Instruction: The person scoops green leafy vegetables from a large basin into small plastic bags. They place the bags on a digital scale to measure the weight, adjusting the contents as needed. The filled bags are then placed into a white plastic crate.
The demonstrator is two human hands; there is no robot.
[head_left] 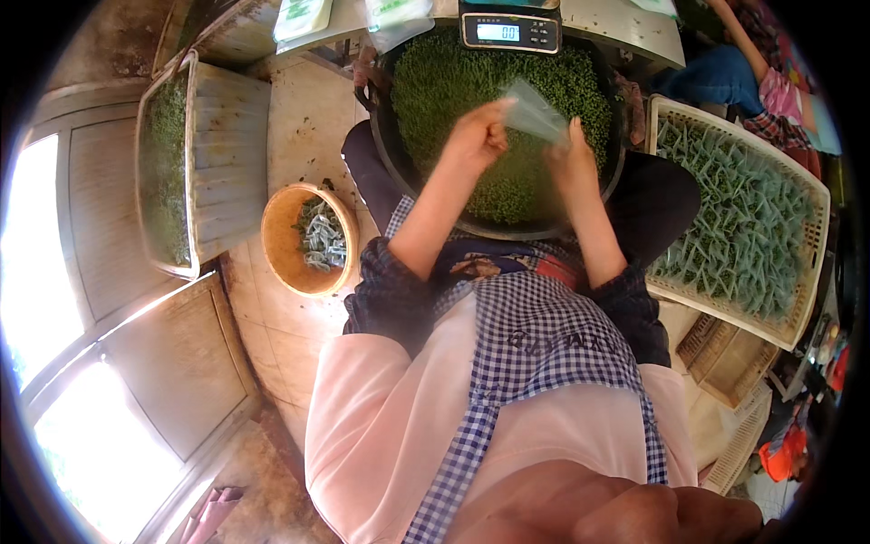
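A clear plastic bag (533,112) stretches between my two hands over a large dark tub of small green sprouts (442,75). My left hand (479,136) pinches the bag's left edge at the fingertips, with the other fingers curled. At the bag's lower right corner, my right hand (574,160) grips it with the thumb up; its fingers are blurred. No contents show in the bag. Just beyond the tub's far rim, a digital scale (511,32) with a lit display sits at the table's edge.
Plastic bag stacks (302,17) lie on the metal table (612,30). At right, a white crate (737,122) holds many filled bags, near a seated person (714,75). At left stand a yellow bucket (275,238) with small packets inside and a tall bin (231,136) of greens.
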